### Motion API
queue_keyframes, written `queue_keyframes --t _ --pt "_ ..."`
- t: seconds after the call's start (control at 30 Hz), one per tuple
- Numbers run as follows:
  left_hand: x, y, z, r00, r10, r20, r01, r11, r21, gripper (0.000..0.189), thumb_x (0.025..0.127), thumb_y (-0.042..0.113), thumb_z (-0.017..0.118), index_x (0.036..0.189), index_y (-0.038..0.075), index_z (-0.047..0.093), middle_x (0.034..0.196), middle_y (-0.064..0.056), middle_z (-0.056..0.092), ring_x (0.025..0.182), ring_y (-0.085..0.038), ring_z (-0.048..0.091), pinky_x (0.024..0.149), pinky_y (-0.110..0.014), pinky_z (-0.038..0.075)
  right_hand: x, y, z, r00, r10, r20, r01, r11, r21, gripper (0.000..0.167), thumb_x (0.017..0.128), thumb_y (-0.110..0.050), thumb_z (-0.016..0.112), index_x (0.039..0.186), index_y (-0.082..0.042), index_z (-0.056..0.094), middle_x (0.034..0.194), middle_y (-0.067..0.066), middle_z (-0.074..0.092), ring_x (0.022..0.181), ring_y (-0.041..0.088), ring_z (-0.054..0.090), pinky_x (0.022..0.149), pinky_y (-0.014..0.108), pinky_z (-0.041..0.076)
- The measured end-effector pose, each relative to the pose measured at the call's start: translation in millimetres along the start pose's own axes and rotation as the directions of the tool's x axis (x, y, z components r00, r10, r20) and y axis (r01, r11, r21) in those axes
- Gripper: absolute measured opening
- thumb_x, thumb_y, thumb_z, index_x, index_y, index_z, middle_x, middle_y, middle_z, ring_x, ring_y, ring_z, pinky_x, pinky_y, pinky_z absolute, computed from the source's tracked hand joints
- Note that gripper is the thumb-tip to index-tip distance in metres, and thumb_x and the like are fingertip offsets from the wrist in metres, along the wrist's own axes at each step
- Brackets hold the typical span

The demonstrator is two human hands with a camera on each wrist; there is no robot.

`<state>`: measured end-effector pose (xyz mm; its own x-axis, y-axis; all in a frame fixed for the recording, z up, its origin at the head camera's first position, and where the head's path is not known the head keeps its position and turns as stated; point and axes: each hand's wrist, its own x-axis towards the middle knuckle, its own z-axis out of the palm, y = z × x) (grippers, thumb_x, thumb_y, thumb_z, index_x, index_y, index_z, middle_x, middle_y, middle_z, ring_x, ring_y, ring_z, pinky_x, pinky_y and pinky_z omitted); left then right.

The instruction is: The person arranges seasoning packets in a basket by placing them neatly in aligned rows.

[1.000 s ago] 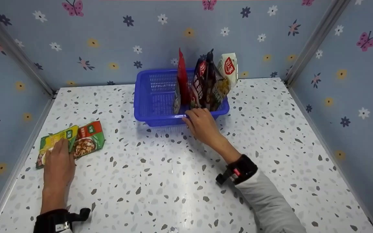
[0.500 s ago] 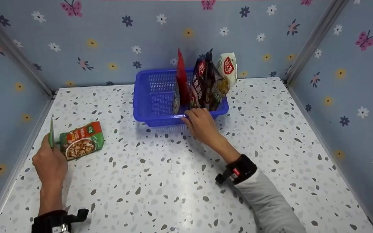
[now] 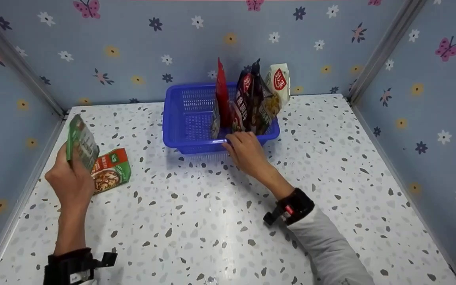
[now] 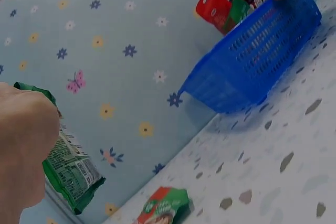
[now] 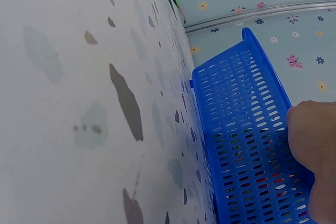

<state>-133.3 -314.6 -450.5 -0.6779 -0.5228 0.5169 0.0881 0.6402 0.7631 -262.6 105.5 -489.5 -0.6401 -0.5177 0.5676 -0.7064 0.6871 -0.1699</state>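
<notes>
My left hand [image 3: 71, 180] grips a green food packet [image 3: 85, 142], raised above the table at the left with its printed back showing. In the left wrist view the packet [image 4: 73, 169] hangs from the fingers against the patterned wall. Below it a red-and-green packet [image 3: 111, 174] with a picture of a dish lies flat, partly covered by the hand in the head view. My right hand [image 3: 247, 152] holds the front rim of a blue plastic basket [image 3: 188, 145]. Several pouches stand in the basket's right part: a red one [image 3: 223, 103], dark ones [image 3: 242, 103] and a white-topped one [image 3: 278, 83].
The basket stands near the back wall [image 3: 196, 43], on a white speckled table [image 3: 196, 221]. Patterned panels close off the left, back and right sides. The basket's left part shows bare blue mesh [image 3: 196, 122].
The left hand has lifted the yellow-and-green packet off the table, turned it upright and raised it, so its green back now shows. The right hand stays on the basket rim.
</notes>
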Motion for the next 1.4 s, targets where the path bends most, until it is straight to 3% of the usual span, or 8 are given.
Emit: queue_keyframes --t 0.07,0.17,0.3,0.43,0.53,0.8,1.07,1.4 --pt "-0.5 16.9 6.2 0.999 0.047 0.015 -0.047 0.998 -0.031 0.040 0.121 0.021 0.054 0.148 -0.004 0.068 0.139 -0.031 0.076 0.131 -0.053 0.074 0.107 -0.069 0.060 0.0 0.5 -0.1 1.000 -0.006 -0.012 0.006 1.000 0.001 0.033 0.118 -0.028 0.061 0.128 -0.001 0.077 0.115 0.014 0.082 0.106 0.033 0.076 0.092 0.047 0.055" --pt "-4.7 39.9 16.9 0.994 0.099 0.044 -0.095 0.992 -0.083 0.037 0.120 0.019 0.056 0.144 -0.004 0.071 0.134 -0.028 0.079 0.126 -0.050 0.077 0.106 -0.033 0.065 -0.7 1.2 0.1 1.000 -0.009 -0.016 0.009 1.000 -0.001 0.032 0.117 -0.028 0.062 0.128 -0.002 0.077 0.115 0.014 0.082 0.105 0.033 0.076 0.092 0.047 0.056" --pt "-12.6 64.1 33.3 0.985 0.155 0.081 -0.143 0.979 -0.143 0.034 0.118 0.015 0.057 0.142 -0.005 0.072 0.126 -0.030 0.081 0.116 -0.052 0.081 0.089 -0.002 0.048 -1.2 1.4 -0.2 1.000 -0.010 -0.004 0.010 1.000 0.005 0.032 0.118 -0.028 0.062 0.129 -0.001 0.077 0.116 0.015 0.082 0.105 0.033 0.077 0.094 0.047 0.057" --pt "-18.6 86.8 51.3 0.971 0.203 0.129 -0.177 0.966 -0.188 0.034 0.118 0.012 0.057 0.140 -0.008 0.072 0.124 -0.032 0.081 0.112 -0.053 0.082 0.092 -0.037 0.069 -0.3 1.6 -1.8 1.000 0.001 0.009 -0.001 1.000 0.011 0.033 0.118 -0.027 0.060 0.130 -0.001 0.077 0.118 0.015 0.082 0.109 0.034 0.077 0.099 0.048 0.057" --pt "-22.6 102.5 65.3 0.959 0.236 0.158 -0.193 0.950 -0.246 0.032 0.117 0.010 0.057 0.138 -0.009 0.073 0.122 -0.032 0.082 0.110 -0.051 0.083 0.089 -0.068 0.065 -0.6 2.3 -3.3 1.000 0.006 0.008 -0.006 1.000 0.013 0.032 0.118 -0.027 0.060 0.130 -0.001 0.077 0.119 0.015 0.082 0.110 0.034 0.076 0.100 0.049 0.057" --pt "-34.3 132.7 91.3 0.915 0.337 0.220 -0.231 0.888 -0.398 0.029 0.116 0.006 0.058 0.136 -0.008 0.074 0.123 -0.029 0.083 0.111 -0.047 0.084 0.088 -0.066 0.068 -0.7 3.4 -7.1 0.999 -0.005 0.036 0.002 0.998 0.063 0.033 0.118 -0.026 0.061 0.134 -0.001 0.076 0.124 0.017 0.082 0.116 0.036 0.076 0.105 0.051 0.056" --pt "-44.1 142.3 101.7 0.871 0.413 0.267 -0.259 0.847 -0.465 0.031 0.115 0.001 0.058 0.140 -0.006 0.074 0.124 -0.030 0.082 0.110 -0.046 0.084 0.086 -0.063 0.069 1.3 -0.1 -24.6 0.996 -0.002 0.088 -0.019 0.971 0.240 0.038 0.117 -0.022 0.062 0.145 0.003 0.070 0.145 0.021 0.075 0.138 0.039 0.069 0.123 0.056 0.052" --pt "-53.5 145.6 112.9 0.840 0.429 0.333 -0.227 0.834 -0.504 0.028 0.114 0.000 0.058 0.135 -0.007 0.076 0.122 -0.028 0.083 0.114 -0.043 0.084 0.091 -0.059 0.070 9.4 -22.7 -63.5 0.996 0.084 0.021 -0.080 0.797 0.598 0.046 0.117 -0.019 0.061 0.160 0.000 0.059 0.160 0.018 0.067 0.152 0.034 0.063 0.129 0.052 0.050"
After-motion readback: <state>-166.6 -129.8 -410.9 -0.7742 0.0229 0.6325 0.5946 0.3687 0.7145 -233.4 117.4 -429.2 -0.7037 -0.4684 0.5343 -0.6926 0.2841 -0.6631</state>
